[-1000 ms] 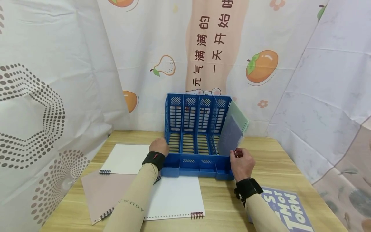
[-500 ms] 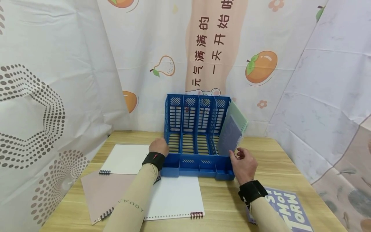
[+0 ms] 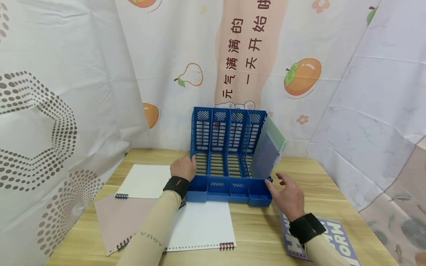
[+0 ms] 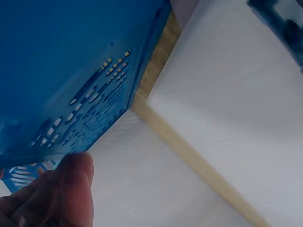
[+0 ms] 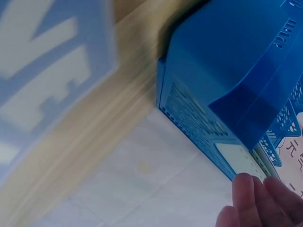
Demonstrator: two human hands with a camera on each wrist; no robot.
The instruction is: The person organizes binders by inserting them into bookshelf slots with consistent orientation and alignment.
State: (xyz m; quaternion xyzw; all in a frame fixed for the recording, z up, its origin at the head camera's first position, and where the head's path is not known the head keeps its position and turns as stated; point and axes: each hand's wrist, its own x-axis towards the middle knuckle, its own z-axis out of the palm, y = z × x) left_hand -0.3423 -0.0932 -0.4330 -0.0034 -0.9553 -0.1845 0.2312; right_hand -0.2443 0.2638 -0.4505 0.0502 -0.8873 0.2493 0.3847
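A blue file rack (image 3: 217,189) with upright dividers stands on the table. Two spiral notebooks, one purple (image 3: 264,159) and one pale green (image 3: 275,133), lean upright in its rightmost compartment. My left hand (image 3: 182,168) is at the rack's left side wall, thumb raised; in the left wrist view its fingers (image 4: 78,177) meet the wall's edge. Beside the rack's front right corner is my right hand (image 3: 288,195), fingers spread and holding nothing. Below it lies a purple notebook with large white lettering (image 3: 293,238), partly hidden by the wrist.
On the left of the wooden table (image 3: 256,236) lie a white spiral notebook (image 3: 143,180), a pinkish one (image 3: 124,218) and a larger white one (image 3: 203,225). My left forearm crosses over them. A printed curtain (image 3: 186,44) hangs behind the table.
My right hand has come away from the notebooks at the rack's right side, moving right and toward me with fingers spreading. My left thumb has lifted. The rack stays in place.
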